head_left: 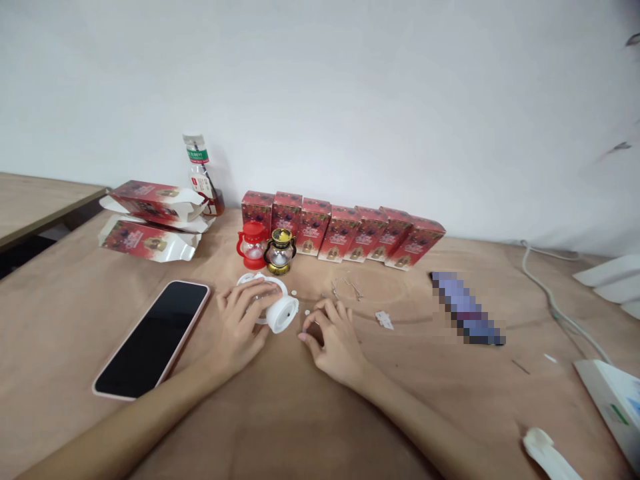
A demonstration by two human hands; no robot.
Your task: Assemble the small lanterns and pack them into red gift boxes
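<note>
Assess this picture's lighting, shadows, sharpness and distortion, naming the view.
Head view: soft, fairly even light, with a faint shadow on the wall beside the bottle; head view: little glare on the smartphone with its dark screen; head view: fine detail by the right hand is unclear; head view: the rightmost red carton leans outward, perhaps wide-angle stretch; head view: a pixelated patch masks detail.

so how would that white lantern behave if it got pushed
The white lantern would probably roll, given its round base, though the looped handle might check it. It looks like moulded plastic, so it's likely light and stiff, and its smooth surface could feel slightly slippery.
</note>
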